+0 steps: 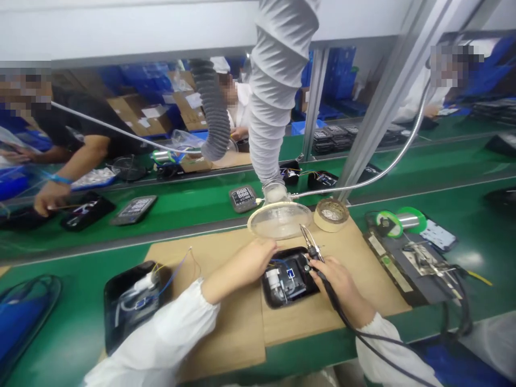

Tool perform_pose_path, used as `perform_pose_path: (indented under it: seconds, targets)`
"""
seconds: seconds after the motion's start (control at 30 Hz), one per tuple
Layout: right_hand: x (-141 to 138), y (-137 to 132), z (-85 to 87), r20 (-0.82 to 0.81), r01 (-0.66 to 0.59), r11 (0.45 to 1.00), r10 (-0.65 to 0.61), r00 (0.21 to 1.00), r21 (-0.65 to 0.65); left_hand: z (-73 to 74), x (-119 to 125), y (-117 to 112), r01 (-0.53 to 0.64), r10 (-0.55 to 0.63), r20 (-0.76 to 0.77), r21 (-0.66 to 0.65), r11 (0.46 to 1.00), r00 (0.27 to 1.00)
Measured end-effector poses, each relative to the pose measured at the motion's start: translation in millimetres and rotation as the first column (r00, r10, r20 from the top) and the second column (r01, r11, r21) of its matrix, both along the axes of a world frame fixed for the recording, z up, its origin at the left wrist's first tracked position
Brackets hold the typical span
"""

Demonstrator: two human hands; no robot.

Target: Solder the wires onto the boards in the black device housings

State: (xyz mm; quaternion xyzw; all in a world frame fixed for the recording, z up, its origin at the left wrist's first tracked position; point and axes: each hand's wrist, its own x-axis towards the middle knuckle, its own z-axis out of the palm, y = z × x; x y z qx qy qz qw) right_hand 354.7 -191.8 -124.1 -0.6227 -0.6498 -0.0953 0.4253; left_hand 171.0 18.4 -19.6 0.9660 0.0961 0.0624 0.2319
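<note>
My right hand (336,280) grips the soldering iron (313,251), I can't tell whether my left hand (260,257) pinches anything, and the open black housing (300,263) between them on the near counter (83,301) looks fitted but not fully wired.

green bench (86,301) | brown sheets (234,333), two black housings (272,295) atop | blue item (24,317), perhaps bagged

Past the bench's (68,301) far edge, two grey display units (243,198) lie on a green belt (193,207), well apart. A co-worker (80,115), blue band (58,178) on one wrist, leans over it at the left. Cardboard boxes (135,113) stand behind. A metal post (381,88) slants up near the bench's far edge, and something blue, dark-rimmed (24,317) sits by its left edge.
</note>
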Motion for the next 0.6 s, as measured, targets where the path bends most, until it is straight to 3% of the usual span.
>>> perform_pose_path:
  seconds: [0.17, 0.3, 0.43, 0.6]
  targets:
    - [-33, 12, 14.4, -0.094, 0.042, 0.999, -0.042, 0.995, -0.001, -12.6, -14, -24, -0.055, 0.057, 0.057, -0.036, 0.998, 0.997]
    - [-58, 34, 19.2, -0.196, 0.08, 0.996, -0.087, 0.977, -0.045, -23.1, -22, -28, -0.096, 0.1, 0.11, -0.039, 0.995, 0.989]
    - [-61, 49, 20.1, -0.234, 0.08, 0.992, -0.101, 0.967, -0.096, -25.6, -12, -7, 0.013, -0.01, 0.138, -0.019, 1.0, 0.99]
    - [-56, 56, 23.1, -0.249, 0.089, 0.986, -0.122, 0.961, -0.138, -16.6, 6, 23, 0.205, -0.209, 0.122, 0.043, 0.978, 0.97]
